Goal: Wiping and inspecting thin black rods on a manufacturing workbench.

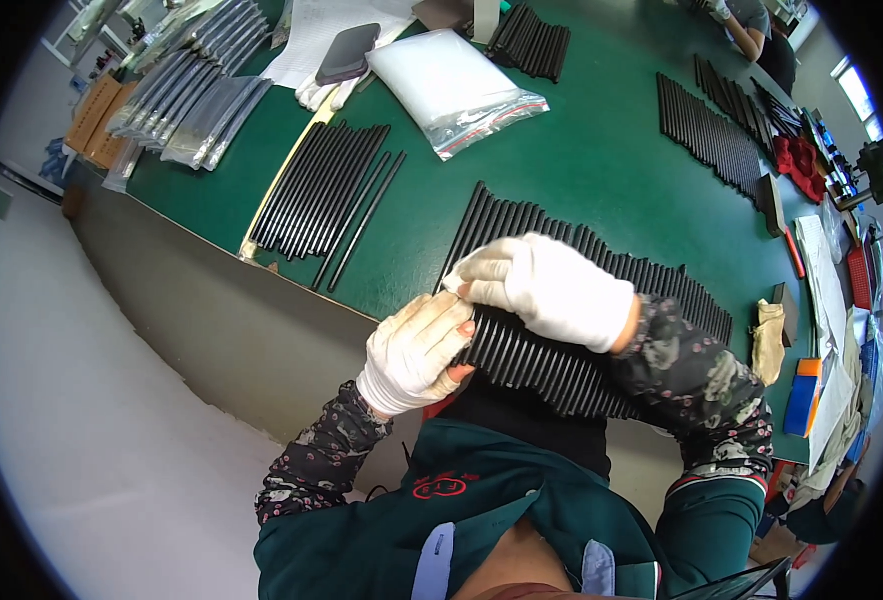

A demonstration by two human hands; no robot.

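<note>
Both my hands wear white gloves with bare fingertips showing, and they meet at the left edge of a wide row of black rods [532, 365] at the table's near side. My left hand [417, 350] is closed, its fingers curled over the leftmost rods and its thumb below them. My right hand [547, 285] lies across the row, palm down, its thumb and fingers pinched together close to the left hand's fingertips. What sits inside either grip is hidden by the gloves. To the left lies a smaller group of black rods [322, 190], with two rods slightly apart from it.
On the green table [602, 130] lie a clear zip bag with white contents [452, 80], a dark phone-like slab [349, 53] and stacked bagged packs [192, 110]. More black rods [707, 135] are at the far right. A blue-orange block [804, 398] sits by the right edge. Another person [752, 30] is at top right.
</note>
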